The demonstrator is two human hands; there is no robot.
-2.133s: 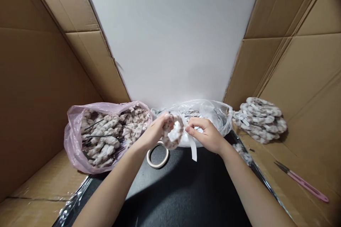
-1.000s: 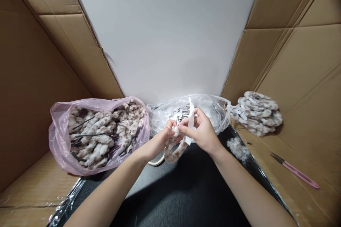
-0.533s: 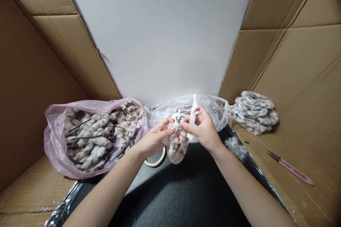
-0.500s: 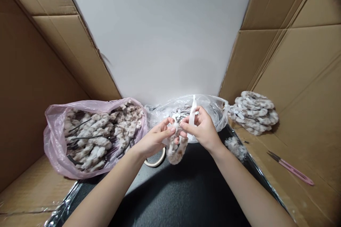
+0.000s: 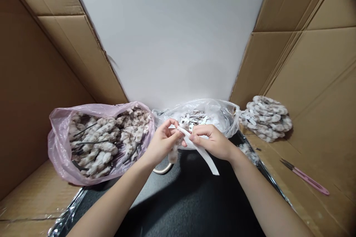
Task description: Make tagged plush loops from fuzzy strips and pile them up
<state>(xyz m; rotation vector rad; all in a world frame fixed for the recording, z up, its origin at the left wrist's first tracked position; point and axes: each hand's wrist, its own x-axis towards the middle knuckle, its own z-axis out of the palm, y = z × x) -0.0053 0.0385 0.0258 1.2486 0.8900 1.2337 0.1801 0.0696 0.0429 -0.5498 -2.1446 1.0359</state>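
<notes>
My left hand (image 5: 162, 140) pinches a small fluffy white-and-brown furry piece (image 5: 173, 154), whose lower end hangs below the fingers. In my right hand (image 5: 215, 142), thumb and fingers close on a white strip (image 5: 208, 160). One end of that strip lies against the furry piece at my left fingertips, and its long free end slants down to the right. Fingers partly hide the spot where the two meet. Just below my left hand, a roll of pale tape (image 5: 164, 170) rests on the black surface, partly covered.
A pink plastic bag (image 5: 59, 155) of furry pieces with dark stems lies left. Behind my hands is a clear bag (image 5: 222, 113) with small white-and-dark strips (image 5: 196, 116). Furry pieces (image 5: 268, 118) are stacked right, near fluff (image 5: 248, 152) and pink-handled snips (image 5: 308, 179). Cardboard walls surround the table.
The white strip, upright before, now points down to the right, with its end at the furry piece. My right hand has turned over and lowered; the furry loop hangs less far.
</notes>
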